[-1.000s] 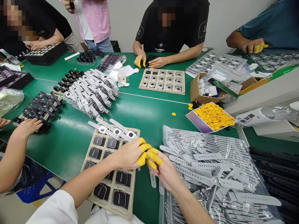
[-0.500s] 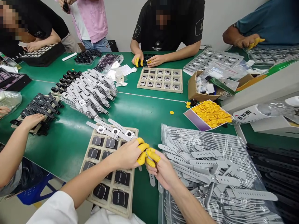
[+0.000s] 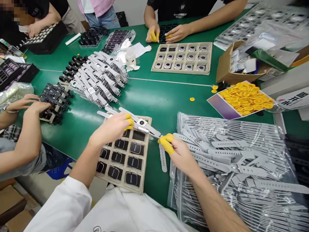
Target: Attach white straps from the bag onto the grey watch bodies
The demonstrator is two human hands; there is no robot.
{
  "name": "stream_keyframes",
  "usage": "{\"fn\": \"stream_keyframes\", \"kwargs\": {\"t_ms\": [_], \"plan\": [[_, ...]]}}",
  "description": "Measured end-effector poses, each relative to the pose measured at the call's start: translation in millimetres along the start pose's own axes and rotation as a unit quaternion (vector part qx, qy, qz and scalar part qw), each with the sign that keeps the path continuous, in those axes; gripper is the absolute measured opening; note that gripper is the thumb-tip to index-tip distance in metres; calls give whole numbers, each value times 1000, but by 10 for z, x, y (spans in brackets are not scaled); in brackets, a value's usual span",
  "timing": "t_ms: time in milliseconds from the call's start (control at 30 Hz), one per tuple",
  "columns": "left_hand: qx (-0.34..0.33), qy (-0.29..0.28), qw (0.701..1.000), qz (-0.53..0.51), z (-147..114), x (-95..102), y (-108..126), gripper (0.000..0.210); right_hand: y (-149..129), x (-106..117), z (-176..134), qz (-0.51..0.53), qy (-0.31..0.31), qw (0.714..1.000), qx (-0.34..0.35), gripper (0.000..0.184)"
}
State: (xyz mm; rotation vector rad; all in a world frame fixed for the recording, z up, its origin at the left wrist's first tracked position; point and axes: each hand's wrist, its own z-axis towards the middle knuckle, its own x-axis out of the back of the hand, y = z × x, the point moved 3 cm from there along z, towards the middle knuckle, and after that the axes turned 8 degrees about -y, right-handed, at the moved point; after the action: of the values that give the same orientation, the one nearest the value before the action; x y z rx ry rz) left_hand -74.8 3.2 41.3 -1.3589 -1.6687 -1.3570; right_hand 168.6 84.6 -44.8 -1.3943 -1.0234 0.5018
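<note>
The left hand (image 3: 110,129) and right hand (image 3: 180,153), touching a moment ago, have parted; both now pinch a grey-strapped watch (image 3: 143,130), stretched above the tray (image 3: 145,153), suggesting its strap is attached.

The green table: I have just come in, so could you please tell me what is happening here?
A person's left hand and right hand hold a grey watch between them, partly over the tray. Another watch lies at the tray's far end. Grey straps are piled on the right. Across the table, a co-worker's hands are behind a second tray.
</note>
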Motion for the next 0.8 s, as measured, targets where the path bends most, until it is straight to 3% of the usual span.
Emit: {"fn": "stream_keyframes", "kwargs": {"t_ms": [100, 200, 333, 400, 467, 533, 633, 800], "plan": [[11, -39, 998, 43, -127, 10, -143, 36, -5, -94, -25, -62, -21, 998, 10, 33], [1, -54, 997, 58, -147, -153, -192, 35, 56, -220, -54, -159, -50, 986, -14, 26], [11, 29, 991, 132, -70, -364, -179, 29, 114, -199, -77, -313, -19, 950, 10, 22], [37, 91, 982, 159, -93, -397, -152, 25, 91, -89, -103, -362, 14, 932, 29, 27], [57, 114, 978, 164, -180, -406, -115, 22, 51, 41, -135, -414, 40, 908, 38, 30], [59, 86, 982, 158, -294, -425, -72, 21, 36, 123, -157, -471, 32, 880, 42, 32], [62, 30, 983, 167, -426, -479, -26, 22, 104, 102, -146, -533, -37, 844, 43, 29], [81, 12, 974, 212, -410, -610, -46, 24, 249, -42, -43, -563, -95, 821, 10, 20]]}}
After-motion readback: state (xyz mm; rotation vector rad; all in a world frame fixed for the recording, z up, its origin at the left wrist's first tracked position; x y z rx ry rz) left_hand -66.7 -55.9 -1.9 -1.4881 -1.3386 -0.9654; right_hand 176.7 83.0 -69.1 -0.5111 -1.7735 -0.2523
